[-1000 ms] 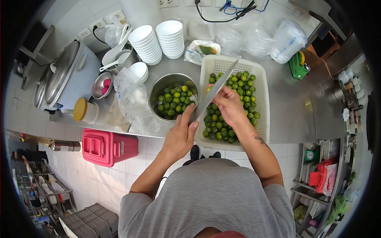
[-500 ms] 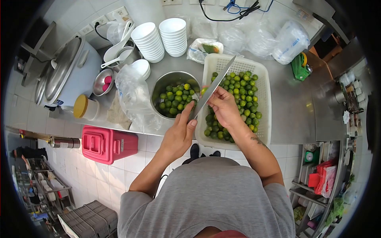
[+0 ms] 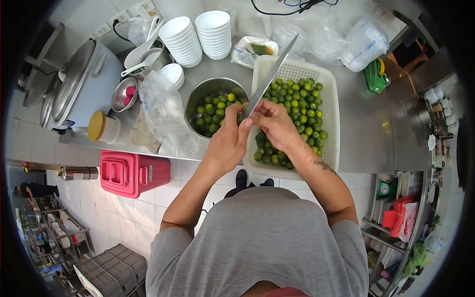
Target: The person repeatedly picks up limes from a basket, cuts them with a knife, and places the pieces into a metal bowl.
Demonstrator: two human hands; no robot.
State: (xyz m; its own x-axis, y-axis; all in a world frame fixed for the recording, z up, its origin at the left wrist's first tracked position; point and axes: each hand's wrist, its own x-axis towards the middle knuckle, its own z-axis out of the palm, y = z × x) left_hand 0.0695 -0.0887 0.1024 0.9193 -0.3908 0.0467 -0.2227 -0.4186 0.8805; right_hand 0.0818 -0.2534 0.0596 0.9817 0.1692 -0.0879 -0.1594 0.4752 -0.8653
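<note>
My left hand is closed around the lower end of a long knife, whose blade points up and away to the right. Close beside it, my right hand has its fingers pinched together at the knife's near end; what they hold is hidden. Both hands are over the gap between a round steel pot and a white plastic basket. Green limes fill much of the pot. Many more limes lie in the basket, some partly behind my right hand.
Stacks of white bowls stand behind the pot, with a clear plastic bag to its left. Plastic-wrapped packs and a green tape dispenser are at the back right. A red bin stands below the counter.
Both hands have drawn closer together at the knife's near end. The lime seen by my right fingertips is no longer clearly visible. The whole view has shifted slightly.
</note>
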